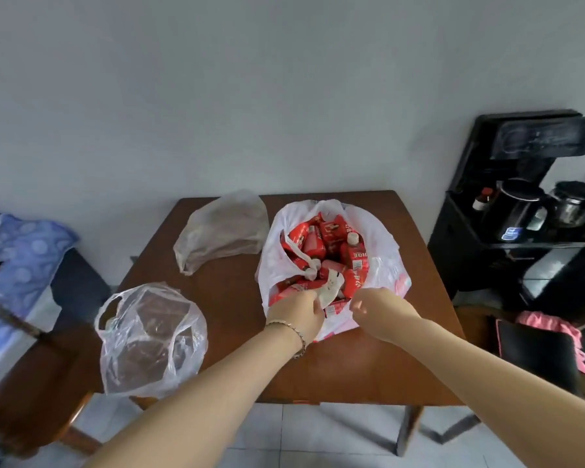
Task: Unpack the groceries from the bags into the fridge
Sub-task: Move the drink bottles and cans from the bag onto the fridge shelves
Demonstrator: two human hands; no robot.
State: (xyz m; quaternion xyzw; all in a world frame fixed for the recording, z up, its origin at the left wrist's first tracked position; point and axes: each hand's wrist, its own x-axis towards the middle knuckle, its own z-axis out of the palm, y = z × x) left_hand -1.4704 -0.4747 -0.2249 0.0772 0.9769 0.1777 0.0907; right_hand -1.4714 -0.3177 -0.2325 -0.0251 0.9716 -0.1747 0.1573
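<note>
On table (352, 366), left hand (298, 314), right hand (377, 307) fingers pinch white bag (382, 238) rim; knotted handle (309, 265) crosses cartons (313, 244); clear bag (151, 336) left.

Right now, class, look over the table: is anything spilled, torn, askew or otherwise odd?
Nothing is spilled or torn. The one oddity is the clear bag at the near left corner of the table: it seems to hang over the edge and could slip off. The white bag of red packs sits well on the table.
</note>
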